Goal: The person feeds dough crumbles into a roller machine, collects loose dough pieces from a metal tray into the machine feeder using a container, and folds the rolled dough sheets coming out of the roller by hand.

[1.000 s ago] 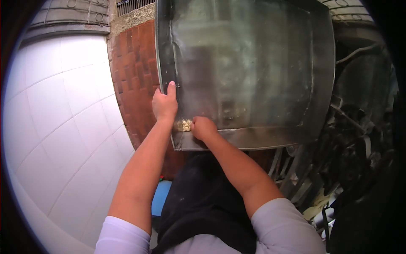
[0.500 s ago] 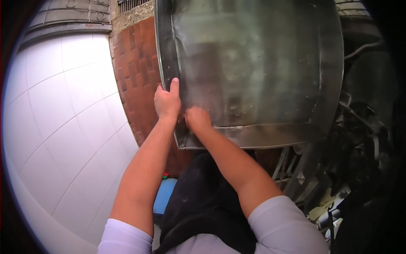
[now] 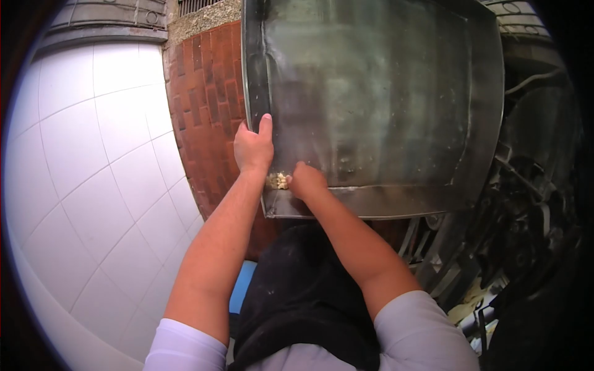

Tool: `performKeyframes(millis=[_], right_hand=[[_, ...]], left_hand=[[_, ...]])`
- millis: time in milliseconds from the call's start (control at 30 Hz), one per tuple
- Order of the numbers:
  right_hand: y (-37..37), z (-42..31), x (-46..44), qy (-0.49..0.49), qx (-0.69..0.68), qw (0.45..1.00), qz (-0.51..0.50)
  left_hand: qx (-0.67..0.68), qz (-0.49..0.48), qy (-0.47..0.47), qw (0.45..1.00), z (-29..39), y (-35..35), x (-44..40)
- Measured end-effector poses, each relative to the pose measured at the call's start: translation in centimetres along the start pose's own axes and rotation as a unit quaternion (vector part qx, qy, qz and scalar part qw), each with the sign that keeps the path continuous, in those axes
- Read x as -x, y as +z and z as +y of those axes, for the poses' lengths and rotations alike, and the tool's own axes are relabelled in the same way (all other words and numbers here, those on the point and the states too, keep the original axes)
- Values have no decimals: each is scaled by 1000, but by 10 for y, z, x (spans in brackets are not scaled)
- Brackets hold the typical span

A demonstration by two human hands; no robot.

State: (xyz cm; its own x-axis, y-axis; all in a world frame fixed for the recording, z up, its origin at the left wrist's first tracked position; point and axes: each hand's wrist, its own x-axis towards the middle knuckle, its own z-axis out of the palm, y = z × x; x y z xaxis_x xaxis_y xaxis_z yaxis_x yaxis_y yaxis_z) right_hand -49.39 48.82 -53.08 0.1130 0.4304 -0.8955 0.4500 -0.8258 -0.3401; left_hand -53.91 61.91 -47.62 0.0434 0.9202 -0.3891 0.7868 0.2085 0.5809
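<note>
Landmark = metal tray [image 3: 371, 111]: large, dark, shallow, sides turned up; surf. dull grey-green w/ streaks & small pale specks, mostly toward the near side. Far edge runs out of frame.

L hand [image 3: 253, 147] on tray's L side, a bit up from near L corner. Thumb straight, along inner face of the rim, pointing to far end; other fingers wrapped over the outer side, so rim is pinched btw thumb & fingers. Fingertips hidden under the rim.

R hand [image 3: 309, 183] inside tray, nr the same corner, low over the near side. Fingers curled in, narrow, back of hand up; forearm crosses tray's near rim. Clump [image 3: 281, 180], pale yellowish, crumbly, sits in tray's near L corner, just L of R hand & below L wrist. R fingertips seem to touch the clump, but blur & angle make this uncertain; can't tell if anything is held inside the curled fingers.

Surroundings, all rel. to tray: reddish brick paving [image 3: 207, 93] along its L side; white tiles [image 3: 105, 154] further L, beyond the brick. Black apron [image 3: 291, 278] on the near side, btw the forearms; blue item [image 3: 242, 287], partly covered, beside apron, below tray's near L corner. R of tray: dark clutter w/ metal bars [image 3: 526, 179], mostly in shadow. Past tray's far L: metal grille [image 3: 102, 18].
</note>
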Motion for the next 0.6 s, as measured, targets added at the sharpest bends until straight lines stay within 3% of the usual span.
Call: performKeyframes(millis=[167, 300, 600], right_hand=[[30, -16, -11, -38, -2, 999, 35], [48, -26, -15, -79, 0, 992, 96], [46, -27, -13, -120, 49, 987, 93]], left_hand=[[-77, 11, -8, 997, -11, 4, -6], [-13, 1, -2, 1000, -2, 1, -2], [22, 0, -7, 1000, -6, 5, -6]])
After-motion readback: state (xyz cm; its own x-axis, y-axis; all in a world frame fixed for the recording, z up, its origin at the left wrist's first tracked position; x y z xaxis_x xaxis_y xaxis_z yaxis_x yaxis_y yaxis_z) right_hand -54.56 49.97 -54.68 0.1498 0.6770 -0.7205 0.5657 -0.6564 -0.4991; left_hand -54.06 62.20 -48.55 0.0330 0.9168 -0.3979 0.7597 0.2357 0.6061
